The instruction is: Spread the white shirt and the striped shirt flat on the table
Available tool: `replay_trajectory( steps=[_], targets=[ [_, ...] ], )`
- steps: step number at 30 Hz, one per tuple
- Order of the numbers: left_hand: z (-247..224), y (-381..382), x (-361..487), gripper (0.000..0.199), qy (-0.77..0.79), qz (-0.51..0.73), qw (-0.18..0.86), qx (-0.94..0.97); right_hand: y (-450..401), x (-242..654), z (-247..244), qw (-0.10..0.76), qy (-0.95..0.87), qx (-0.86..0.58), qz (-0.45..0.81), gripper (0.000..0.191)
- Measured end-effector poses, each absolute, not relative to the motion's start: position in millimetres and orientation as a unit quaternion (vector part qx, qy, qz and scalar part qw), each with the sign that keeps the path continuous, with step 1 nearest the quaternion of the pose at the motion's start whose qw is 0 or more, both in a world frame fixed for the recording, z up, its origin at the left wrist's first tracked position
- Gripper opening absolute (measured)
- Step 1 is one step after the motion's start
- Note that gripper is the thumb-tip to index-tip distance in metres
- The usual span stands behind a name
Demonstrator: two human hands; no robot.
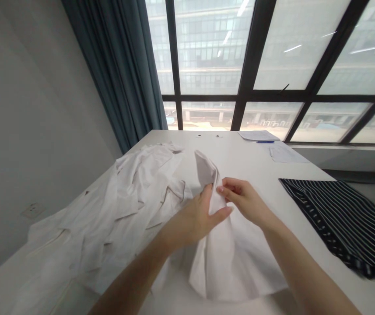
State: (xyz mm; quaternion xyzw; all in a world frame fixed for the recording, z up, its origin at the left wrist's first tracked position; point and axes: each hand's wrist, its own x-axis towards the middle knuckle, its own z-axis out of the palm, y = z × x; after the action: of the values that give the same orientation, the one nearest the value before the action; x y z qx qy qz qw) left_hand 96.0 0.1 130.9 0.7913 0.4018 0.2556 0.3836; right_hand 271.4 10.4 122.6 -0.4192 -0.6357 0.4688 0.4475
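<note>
1. Both hands meet over the middle of the table, pinching one raised fold of the white garment (134,205). The left hand (197,216) has its thumb out toward 3 o'clock and its fingers curled round the cloth; the right hand (244,199) closes its fingertips on the same fold from the 3 o'clock side.
2. The pinched fold stands up in a peak at 12 o'clock from the hands. How the fingers sit behind it I cannot make out, since the cloth covers them.
3. The rest of the garment sprawls away toward 9 o'clock, crumpled, its collar or lapels showing; a smoother part hangs below the hands at 6 o'clock, partly hidden by both forearms.
4. At 3 o'clock lies a black striped cloth (341,218), well apart, cut off by the picture's edge.
5. At 1 o'clock, far across the white table (240,162), sit papers (259,135) and a blue pen (265,141). The writing is too small to read.
</note>
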Motion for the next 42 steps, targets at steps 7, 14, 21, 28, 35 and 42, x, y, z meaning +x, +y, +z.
replay_trajectory(
  steps=[7,14,21,28,35,42],
  targets=[
    [125.6,19.3,83.1,0.038,0.433,0.223,0.335,0.807,18.2,275.4,108.8,0.442,-0.616,-0.411,0.505,0.033],
    [125.2,35.1,79.4,0.018,0.453,0.259,0.306,0.796,18.5,275.6,106.2,0.450,-0.611,-0.461,0.461,0.023],
    [119.2,45.5,71.5,0.020,0.474,0.278,0.295,0.782,22.9,277.8,97.0,0.474,-0.611,-0.501,0.389,0.021],
    [117.6,45.7,75.7,0.021,0.496,0.274,0.248,0.786,21.5,273.5,98.5,0.464,-0.619,-0.488,0.404,0.029],
    [136.8,42.8,43.3,0.025,0.514,0.290,0.181,0.787,12.5,296.5,122.3,0.430,-0.631,-0.497,0.413,0.027],
    [192.4,53.3,-47.1,0.029,0.510,0.310,0.084,0.798,-8.1,385.6,175.2,0.385,-0.694,-0.584,0.170,0.037]
  ],
)
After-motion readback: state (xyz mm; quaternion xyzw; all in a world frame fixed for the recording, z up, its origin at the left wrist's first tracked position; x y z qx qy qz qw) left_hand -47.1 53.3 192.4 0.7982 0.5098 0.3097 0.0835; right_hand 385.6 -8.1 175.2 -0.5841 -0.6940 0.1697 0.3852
